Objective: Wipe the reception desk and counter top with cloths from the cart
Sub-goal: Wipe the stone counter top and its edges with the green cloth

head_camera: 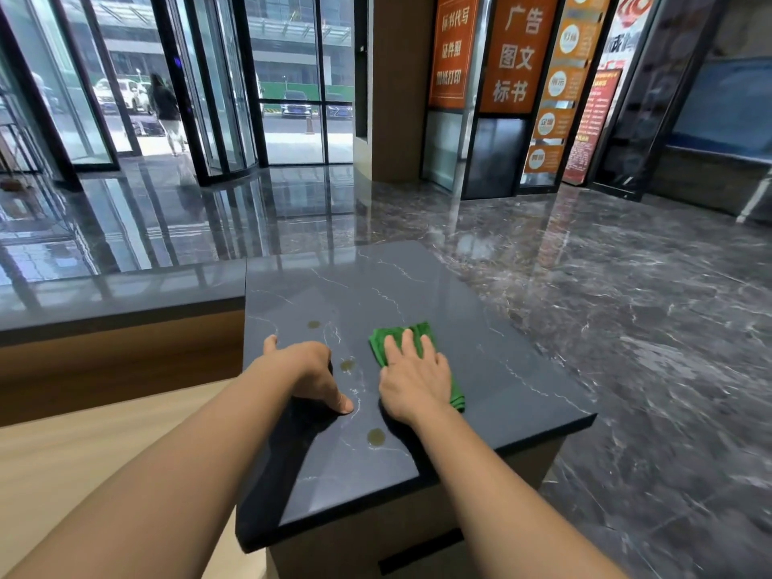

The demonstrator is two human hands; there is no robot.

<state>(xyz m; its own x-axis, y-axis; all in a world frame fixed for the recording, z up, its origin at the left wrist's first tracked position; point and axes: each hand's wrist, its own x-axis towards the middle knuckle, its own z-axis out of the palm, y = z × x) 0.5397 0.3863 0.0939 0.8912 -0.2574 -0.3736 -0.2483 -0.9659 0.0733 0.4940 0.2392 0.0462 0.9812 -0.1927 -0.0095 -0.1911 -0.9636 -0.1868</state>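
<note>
A glossy dark marble lobby floor (626,307) stretches toward glass doors. In front stands the raised counter top (480,311) of grey veined stone, with the lower, pale wood reception desk (83,445) to its left. The work looks to be only partly done: three brownish spots (347,365) remain on the stone, and the desk looks not yet wiped. The hands are apart and both are on the counter. The left hand (307,369) braces on the stone with thumb and one finger spread and holds nothing. The right hand (415,384) presses flat, fingers straight, on a folded green cloth (394,334). The cloth lies under that palm, just right of the spots, which sit between the hands.
</note>
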